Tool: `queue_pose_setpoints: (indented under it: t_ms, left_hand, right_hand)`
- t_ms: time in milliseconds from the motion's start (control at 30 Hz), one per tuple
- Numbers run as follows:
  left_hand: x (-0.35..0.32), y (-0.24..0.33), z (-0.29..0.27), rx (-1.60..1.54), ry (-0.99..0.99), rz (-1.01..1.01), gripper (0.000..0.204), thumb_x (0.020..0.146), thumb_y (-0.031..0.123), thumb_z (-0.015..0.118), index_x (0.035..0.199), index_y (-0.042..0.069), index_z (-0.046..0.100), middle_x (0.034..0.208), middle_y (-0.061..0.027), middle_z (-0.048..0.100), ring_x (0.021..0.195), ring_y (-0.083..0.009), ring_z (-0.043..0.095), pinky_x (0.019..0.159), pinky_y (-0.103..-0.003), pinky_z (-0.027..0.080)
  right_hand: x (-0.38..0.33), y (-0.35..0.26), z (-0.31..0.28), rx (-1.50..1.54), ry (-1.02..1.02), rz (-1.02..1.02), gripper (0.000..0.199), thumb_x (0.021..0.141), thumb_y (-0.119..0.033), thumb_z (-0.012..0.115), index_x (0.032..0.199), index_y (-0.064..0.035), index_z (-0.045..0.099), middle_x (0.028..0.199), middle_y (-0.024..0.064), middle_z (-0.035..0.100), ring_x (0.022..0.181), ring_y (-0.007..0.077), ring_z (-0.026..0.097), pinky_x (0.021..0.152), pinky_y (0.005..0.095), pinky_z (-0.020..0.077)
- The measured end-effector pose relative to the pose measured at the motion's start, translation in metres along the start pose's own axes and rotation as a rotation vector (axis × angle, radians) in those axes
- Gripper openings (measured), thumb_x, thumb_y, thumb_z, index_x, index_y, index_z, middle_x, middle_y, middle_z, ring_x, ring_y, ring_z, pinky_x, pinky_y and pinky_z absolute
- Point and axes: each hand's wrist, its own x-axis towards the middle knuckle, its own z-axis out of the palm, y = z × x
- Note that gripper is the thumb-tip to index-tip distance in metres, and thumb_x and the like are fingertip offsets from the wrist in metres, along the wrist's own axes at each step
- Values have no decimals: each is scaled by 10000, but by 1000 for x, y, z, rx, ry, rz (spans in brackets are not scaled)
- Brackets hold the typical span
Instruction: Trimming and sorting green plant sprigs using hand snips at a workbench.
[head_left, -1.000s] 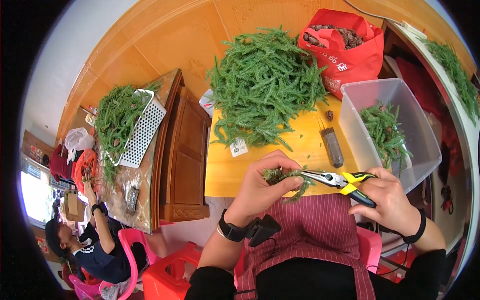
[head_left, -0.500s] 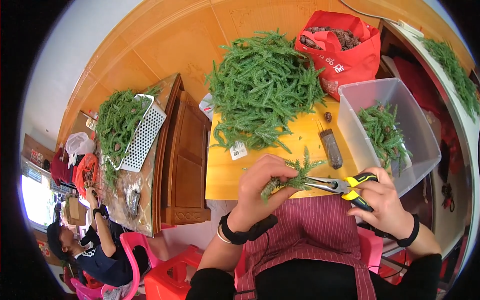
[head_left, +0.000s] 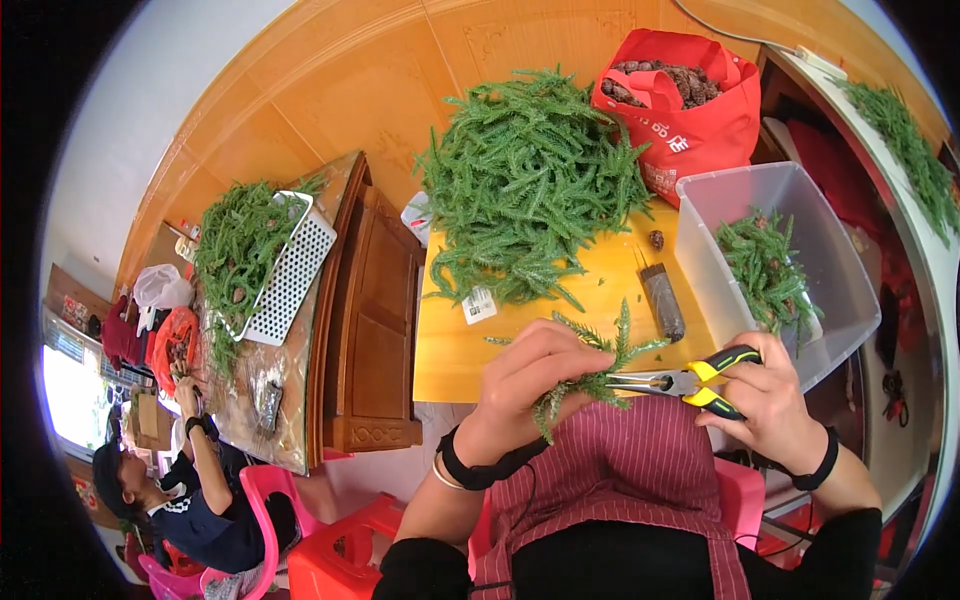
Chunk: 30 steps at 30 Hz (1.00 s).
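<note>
My left hand (head_left: 528, 385) grips a small green leafy sprig (head_left: 598, 362) just above my lap, at the near edge of the yellow table (head_left: 450, 350). Yellow-and-black handled pliers (head_left: 690, 380) sit in my right hand (head_left: 765, 400), their metal jaws pointing left and touching the sprig. A large heap of the same green sprigs (head_left: 535, 185) covers the far part of the table. A clear plastic bin (head_left: 790, 260) at my right holds several cut sprigs.
A red bag (head_left: 690, 110) of brown lumps stands behind the bin. A dark cylinder (head_left: 663, 300) lies on the table. A wooden cabinet (head_left: 375, 320) stands at left, beyond it a white perforated tray (head_left: 290, 275) with greens. Another person (head_left: 190, 480) sits lower left.
My left hand turned the sprig so its tip points up over the table. The pliers' jaws stay at the sprig. The view shifted slightly.
</note>
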Motion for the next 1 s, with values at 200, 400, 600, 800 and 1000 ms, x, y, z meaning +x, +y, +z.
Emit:
queue_pose_setpoints:
  t_ms: [200, 400, 600, 800, 1000]
  left_hand:
    - [-2, 0, -1, -157, -58, -100, 350, 537, -59, 635, 879, 13, 653, 753, -68, 549, 733, -226, 553, 666, -304, 440]
    - [-3, -3, -1, -388, -111, -254, 303, 584, -47, 614, 880, 2, 660, 756, -63, 544, 739, -193, 520, 683, -280, 413]
    - [-3, -4, -1, -459, -125, -288, 276, 604, -33, 607, 873, -1, 662, 767, -74, 543, 748, -191, 517, 681, -285, 413]
    - [-3, -5, 0, -479, -106, -324, 290, 593, -46, 585, 869, -5, 662, 767, -71, 535, 747, -191, 512, 691, -283, 411]
    - [-4, -5, 2, -515, -105, -339, 272, 601, -46, 592, 862, -14, 659, 766, -66, 528, 753, -186, 509, 688, -279, 403]
  right_hand:
    - [4, 5, -3, 8, 8, -53, 337, 593, -315, 725, 742, -42, 597, 781, 53, 593, 815, 280, 522, 712, 374, 432]
    - [5, 7, -3, 64, -8, -77, 337, 594, -338, 731, 704, -49, 597, 727, 45, 588, 781, 276, 527, 688, 368, 436]
    - [4, 9, 4, 142, -7, -96, 338, 604, -341, 736, 684, -46, 591, 682, 48, 578, 719, 267, 538, 690, 362, 440]
    - [0, 10, 5, 100, -32, -72, 327, 606, -320, 743, 676, -42, 586, 655, 44, 565, 684, 250, 542, 701, 345, 440]
    - [-2, 11, 3, 116, -111, -42, 334, 618, -315, 739, 753, -41, 605, 723, 57, 592, 747, 270, 550, 725, 354, 436]
